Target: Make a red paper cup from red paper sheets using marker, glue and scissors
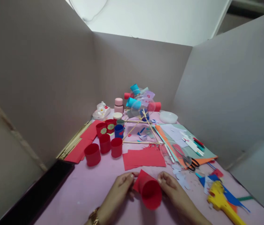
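A piece of red paper (147,189), curled into a tube with one pointed corner sticking up, is between my hands above the table's near part. My left hand (125,184) pinches its left edge. On the other side, my right hand (169,183) has its fingers closed on the tube's right edge. Flat red paper sheets (144,157) lie just beyond my hands. Several finished red paper cups stand to the left, among them a red cup (92,155) nearest me. A blue cup (119,131) stands behind them.
A stick frame (141,142) with paper cups on clear discs rises at the back. Scissors (191,164), markers (194,145) and a yellow glue gun (223,203) lie on the right. A black box (38,190) sits at the left edge. Grey partitions surround the table.
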`<state>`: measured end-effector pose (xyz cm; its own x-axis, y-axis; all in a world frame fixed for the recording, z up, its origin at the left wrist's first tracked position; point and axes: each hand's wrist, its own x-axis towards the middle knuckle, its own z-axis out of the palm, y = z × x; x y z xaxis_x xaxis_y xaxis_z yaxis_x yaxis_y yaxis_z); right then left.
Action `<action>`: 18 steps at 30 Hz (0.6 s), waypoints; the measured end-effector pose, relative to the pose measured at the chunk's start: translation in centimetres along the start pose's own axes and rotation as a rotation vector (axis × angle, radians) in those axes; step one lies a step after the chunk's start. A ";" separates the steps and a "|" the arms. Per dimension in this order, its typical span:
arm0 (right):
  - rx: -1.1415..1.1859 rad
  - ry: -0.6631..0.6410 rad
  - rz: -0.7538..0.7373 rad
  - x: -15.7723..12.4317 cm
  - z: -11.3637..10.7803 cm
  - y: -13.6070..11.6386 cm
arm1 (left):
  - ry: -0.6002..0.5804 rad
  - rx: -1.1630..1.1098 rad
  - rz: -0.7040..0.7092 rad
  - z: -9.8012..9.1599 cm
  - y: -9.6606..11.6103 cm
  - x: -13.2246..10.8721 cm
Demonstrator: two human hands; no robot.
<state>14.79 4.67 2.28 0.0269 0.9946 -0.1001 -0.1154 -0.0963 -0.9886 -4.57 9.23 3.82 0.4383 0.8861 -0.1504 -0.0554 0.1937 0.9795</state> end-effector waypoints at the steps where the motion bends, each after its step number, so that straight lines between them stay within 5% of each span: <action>1: 0.007 -0.020 0.006 0.5 0.1 -0.5 | -0.001 -0.025 -0.008 0.0 0.4 0.1; 8: 0.032 0.004 0.039 3.0 0.3 -2.6 | 0.117 -0.153 -0.088 0.5 2.8 1.5; 18: 0.074 0.056 0.026 2.3 -0.5 -2.2 | 0.035 -0.173 -0.150 2.0 2.1 2.4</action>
<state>15.63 7.10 4.18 0.0779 0.9879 -0.1338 -0.1896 -0.1171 -0.9749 -1.89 10.92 5.80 0.4219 0.8554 -0.3006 -0.1464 0.3915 0.9085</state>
